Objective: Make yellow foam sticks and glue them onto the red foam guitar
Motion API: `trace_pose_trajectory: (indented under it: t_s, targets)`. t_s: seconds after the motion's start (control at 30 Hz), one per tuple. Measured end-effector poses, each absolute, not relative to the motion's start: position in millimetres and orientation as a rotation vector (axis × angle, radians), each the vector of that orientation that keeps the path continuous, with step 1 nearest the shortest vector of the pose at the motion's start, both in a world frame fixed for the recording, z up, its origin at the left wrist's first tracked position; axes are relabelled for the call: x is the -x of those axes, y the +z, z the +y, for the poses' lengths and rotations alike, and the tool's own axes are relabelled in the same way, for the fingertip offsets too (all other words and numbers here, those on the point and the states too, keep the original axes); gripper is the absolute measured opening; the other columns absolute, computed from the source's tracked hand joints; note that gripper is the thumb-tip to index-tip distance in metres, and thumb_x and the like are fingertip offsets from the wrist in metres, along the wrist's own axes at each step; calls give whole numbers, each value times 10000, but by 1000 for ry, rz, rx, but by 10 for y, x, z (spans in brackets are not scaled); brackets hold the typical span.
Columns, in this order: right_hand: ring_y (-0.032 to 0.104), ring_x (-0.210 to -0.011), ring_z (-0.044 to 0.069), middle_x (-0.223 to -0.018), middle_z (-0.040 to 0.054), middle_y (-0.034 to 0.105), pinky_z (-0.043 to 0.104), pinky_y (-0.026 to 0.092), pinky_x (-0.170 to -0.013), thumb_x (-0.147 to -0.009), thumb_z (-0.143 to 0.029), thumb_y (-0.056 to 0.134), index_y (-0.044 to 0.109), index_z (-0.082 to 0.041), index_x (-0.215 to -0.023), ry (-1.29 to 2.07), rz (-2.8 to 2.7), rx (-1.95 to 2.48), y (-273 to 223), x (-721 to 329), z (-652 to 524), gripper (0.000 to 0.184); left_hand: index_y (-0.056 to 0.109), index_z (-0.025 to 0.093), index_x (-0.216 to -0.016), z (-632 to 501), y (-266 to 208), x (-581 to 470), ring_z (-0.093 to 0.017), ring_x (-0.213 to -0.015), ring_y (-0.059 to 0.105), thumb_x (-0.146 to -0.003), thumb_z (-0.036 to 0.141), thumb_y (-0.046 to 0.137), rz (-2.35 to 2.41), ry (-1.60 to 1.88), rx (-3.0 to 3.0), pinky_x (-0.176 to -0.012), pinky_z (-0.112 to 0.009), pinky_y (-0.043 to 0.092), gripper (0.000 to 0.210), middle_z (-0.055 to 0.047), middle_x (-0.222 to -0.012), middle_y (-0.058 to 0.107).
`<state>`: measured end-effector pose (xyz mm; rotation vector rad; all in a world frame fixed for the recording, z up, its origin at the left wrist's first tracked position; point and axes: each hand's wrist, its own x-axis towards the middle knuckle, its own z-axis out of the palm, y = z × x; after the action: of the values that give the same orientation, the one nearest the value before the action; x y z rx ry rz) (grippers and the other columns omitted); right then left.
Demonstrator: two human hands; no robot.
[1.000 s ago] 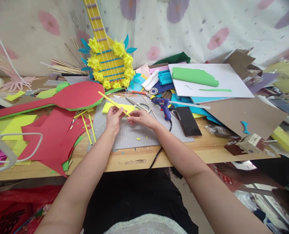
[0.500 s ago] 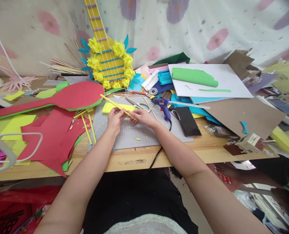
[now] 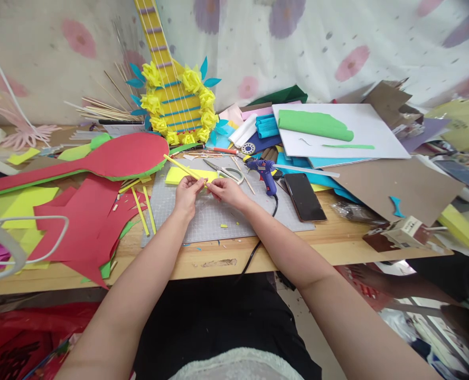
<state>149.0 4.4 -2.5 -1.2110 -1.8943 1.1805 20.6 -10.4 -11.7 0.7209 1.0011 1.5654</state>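
A thin yellow stick [image 3: 179, 165], apparently wrapped in paper, slants up and left over the grey cutting mat [image 3: 171, 221]. My left hand [image 3: 189, 195] pinches it near its lower end. Close beside it, the fingertips of my right hand [image 3: 227, 191] are closed on that same end, which they partly hide. Behind my hands lie folded yellow paper [image 3: 175, 175] and scissors [image 3: 230, 173]. A purple glue gun [image 3: 266, 174] with a glue stick in it rests right of my right hand. Two more yellow sticks [image 3: 140, 211] lie at the mat's left edge.
A red guitar-shaped cutout [image 3: 127, 155] and red paper scraps [image 3: 80, 227] cover the left side. A yellow paper guitar [image 3: 175, 105] with flowers stands behind. To the right are a black phone [image 3: 305, 196], a white board [image 3: 337, 119] and cardboard [image 3: 393, 184]. The glue gun's cord crosses the table's front edge.
My right fingers have shifted slightly left, closer to my left hand. The stick's lower end no longer sticks out visibly past them.
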Motion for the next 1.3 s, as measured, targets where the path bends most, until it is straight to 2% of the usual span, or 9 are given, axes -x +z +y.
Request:
trace_pose_trajectory:
  t_s: [0.17,0.33,0.4,0.57,0.73,0.83,1.0,1.3]
  targets:
    - [337,-458,51,-476,-60,413,204,255,-475,-728,-506,562,474,-153,-574,1005,-2046,1180,-22,-1519,12,395,523,149,-708,-104,-118,-206,-135,-733,648,-562,166,730,1006,1579,-713,-729,-255,459,253,9,-666,628]
    - [460,-468,72,-567,-19,530,206,358,-481,-755,-575,478,512,-156,-659,1299,-1890,1086,-54,-1533,23,432,525,147,-713,-93,-116,-183,-126,-713,644,-569,171,734,991,1591,-701,-729,-251,454,255,11,-665,623]
    - [459,-454,72,-567,-14,532,210,373,-472,-768,-584,450,511,-158,-653,1308,-1831,1104,-77,-1528,41,446,527,148,-716,-94,-117,-182,-121,-707,640,-572,171,735,988,1586,-709,-736,-255,454,253,9,-668,628]
    - [456,-458,68,-537,-22,533,202,372,-472,-723,-530,559,549,-156,-659,1201,-1895,1166,-94,-1546,47,379,527,146,-687,-102,-110,-184,-114,-654,623,-584,162,725,1016,1559,-712,-720,-264,462,224,4,-642,627]
    - [504,-508,72,-648,8,617,212,422,-514,-644,-478,657,602,-136,-734,1416,-1789,1082,-13,-1580,21,357,533,148,-662,-98,-103,-167,-105,-592,597,-571,162,727,1047,1511,-718,-671,-255,461,216,22,-591,598]
    - [525,-520,72,-686,15,639,215,434,-529,-636,-426,680,596,-135,-746,1494,-1630,1072,-14,-1538,27,322,535,152,-657,-96,-110,-178,-95,-573,575,-553,173,740,1059,1506,-748,-667,-253,455,231,28,-588,591]
    - [558,-535,78,-620,-25,613,205,444,-546,-629,-290,708,552,-160,-801,1425,-1471,1111,-61,-1449,22,266,542,152,-659,-94,-122,-202,-89,-596,563,-526,171,749,1059,1529,-762,-676,-245,442,246,30,-622,595]
    - [559,-553,80,-681,-23,609,209,453,-537,-664,-327,679,537,-178,-789,1284,-1547,1188,-101,-1407,5,240,550,163,-670,-115,-123,-233,-94,-632,561,-527,182,737,1060,1568,-770,-663,-231,436,236,28,-645,608]
